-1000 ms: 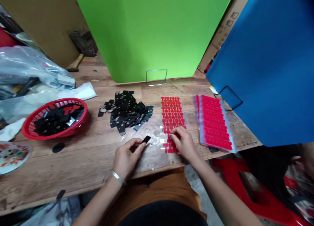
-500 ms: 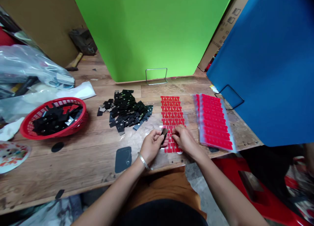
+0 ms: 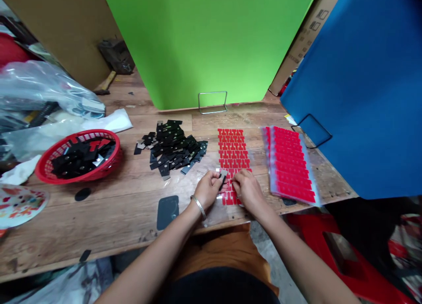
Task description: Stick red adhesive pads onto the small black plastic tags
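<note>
1. The left hand [image 3: 207, 190] is closed in a pinch, thumb against fingertips, on a small black piece [image 3: 223, 179]. It holds the piece just above the near end of the red sticker sheet [image 3: 232, 151].
2. The right hand [image 3: 247, 192] is curled, fingertips down on the same sheet and almost touching the left. Whether it has a sticker lifted, I cannot tell.
3. Done, as I judge it: the sheet's near rows look gappy, and the red basket [image 3: 79, 176] already holds black pieces (some with red showing).
4. Left: most rows of the sheet look full. A heap of black pieces [image 3: 171, 149] lies just beyond the hands, and a stack of red sheets [image 3: 290, 165] sits to the right. I would say there is a long way to go.
5. A second ago the left hand was well left of the sheet with the piece; now the hands meet over it.
6. That move uncovered a dark pad [image 3: 168, 211] on the surface [image 3: 108, 209]. The heap, basket and stack lie as before.
</note>
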`<act>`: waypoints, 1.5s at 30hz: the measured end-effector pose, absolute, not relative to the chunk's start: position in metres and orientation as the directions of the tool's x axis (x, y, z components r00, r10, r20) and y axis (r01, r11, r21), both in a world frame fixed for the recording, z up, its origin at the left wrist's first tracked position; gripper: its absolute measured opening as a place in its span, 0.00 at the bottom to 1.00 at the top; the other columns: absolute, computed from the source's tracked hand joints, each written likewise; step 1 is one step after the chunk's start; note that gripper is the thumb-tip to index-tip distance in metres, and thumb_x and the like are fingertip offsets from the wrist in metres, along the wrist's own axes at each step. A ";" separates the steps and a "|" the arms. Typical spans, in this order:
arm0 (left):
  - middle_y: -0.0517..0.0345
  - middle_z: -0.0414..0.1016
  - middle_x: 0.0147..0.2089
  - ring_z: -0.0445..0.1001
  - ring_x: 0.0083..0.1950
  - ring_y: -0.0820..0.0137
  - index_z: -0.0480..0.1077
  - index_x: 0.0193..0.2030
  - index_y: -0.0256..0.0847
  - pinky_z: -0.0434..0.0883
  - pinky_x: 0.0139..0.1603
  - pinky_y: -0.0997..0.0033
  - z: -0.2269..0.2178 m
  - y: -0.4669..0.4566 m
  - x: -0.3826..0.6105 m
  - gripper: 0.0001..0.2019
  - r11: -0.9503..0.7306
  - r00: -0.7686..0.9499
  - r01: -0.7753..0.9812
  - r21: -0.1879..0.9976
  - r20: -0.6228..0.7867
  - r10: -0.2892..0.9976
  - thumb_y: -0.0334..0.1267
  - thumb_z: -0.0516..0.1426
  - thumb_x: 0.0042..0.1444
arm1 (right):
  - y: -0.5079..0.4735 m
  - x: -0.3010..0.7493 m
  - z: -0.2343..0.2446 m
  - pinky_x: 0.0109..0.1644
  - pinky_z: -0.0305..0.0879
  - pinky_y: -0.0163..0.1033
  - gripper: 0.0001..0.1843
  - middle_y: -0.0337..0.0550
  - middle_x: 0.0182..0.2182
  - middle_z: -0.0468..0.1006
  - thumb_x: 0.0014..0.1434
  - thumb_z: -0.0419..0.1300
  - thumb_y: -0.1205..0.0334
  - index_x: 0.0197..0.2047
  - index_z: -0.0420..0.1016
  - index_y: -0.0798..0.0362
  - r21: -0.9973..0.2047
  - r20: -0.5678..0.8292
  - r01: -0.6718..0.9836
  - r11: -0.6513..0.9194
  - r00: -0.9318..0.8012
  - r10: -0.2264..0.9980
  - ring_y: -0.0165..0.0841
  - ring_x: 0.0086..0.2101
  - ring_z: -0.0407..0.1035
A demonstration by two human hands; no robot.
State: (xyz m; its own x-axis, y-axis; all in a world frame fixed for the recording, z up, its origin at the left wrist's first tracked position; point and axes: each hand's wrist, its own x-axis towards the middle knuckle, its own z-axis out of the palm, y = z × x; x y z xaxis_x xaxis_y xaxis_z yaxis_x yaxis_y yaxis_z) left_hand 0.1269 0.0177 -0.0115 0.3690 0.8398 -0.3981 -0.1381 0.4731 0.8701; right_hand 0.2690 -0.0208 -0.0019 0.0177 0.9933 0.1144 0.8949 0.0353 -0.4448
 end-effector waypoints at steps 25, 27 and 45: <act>0.53 0.77 0.35 0.76 0.31 0.72 0.66 0.40 0.34 0.72 0.39 0.72 0.017 -0.009 0.104 0.15 0.561 0.412 -0.269 0.783 -0.433 0.802 0.26 0.60 0.44 | -0.039 0.233 0.014 0.25 0.64 0.30 0.10 0.33 0.26 0.67 0.48 0.61 0.63 0.31 0.63 0.51 -0.999 -0.051 0.002 -0.053 0.237 0.970 0.25 0.24 0.65; 0.53 0.77 0.35 0.76 0.31 0.72 0.66 0.40 0.33 0.72 0.40 0.72 0.019 -0.011 0.101 0.15 0.564 0.413 -0.286 0.775 -0.432 0.802 0.26 0.60 0.43 | -0.040 0.225 0.015 0.25 0.66 0.31 0.09 0.34 0.27 0.68 0.49 0.60 0.63 0.32 0.62 0.51 -0.999 -0.033 0.014 -0.037 0.250 0.968 0.26 0.24 0.66; 0.51 0.77 0.36 0.76 0.33 0.70 0.67 0.41 0.33 0.72 0.39 0.72 0.022 -0.014 0.096 0.16 0.563 0.415 -0.326 0.760 -0.420 0.807 0.28 0.61 0.43 | -0.044 0.210 0.018 0.25 0.71 0.33 0.09 0.37 0.31 0.70 0.51 0.59 0.60 0.33 0.63 0.50 -0.997 -0.005 0.074 -0.029 0.300 0.954 0.27 0.24 0.68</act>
State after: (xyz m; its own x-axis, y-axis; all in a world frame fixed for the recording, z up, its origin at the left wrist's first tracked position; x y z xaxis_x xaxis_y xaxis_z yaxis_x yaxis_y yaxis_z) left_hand 0.0963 -0.0141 0.0223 0.4150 0.8073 -0.4196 -0.3262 0.5625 0.7597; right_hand 0.2103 -0.0443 0.0176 0.2997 0.9540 -0.0052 0.0743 -0.0288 -0.9968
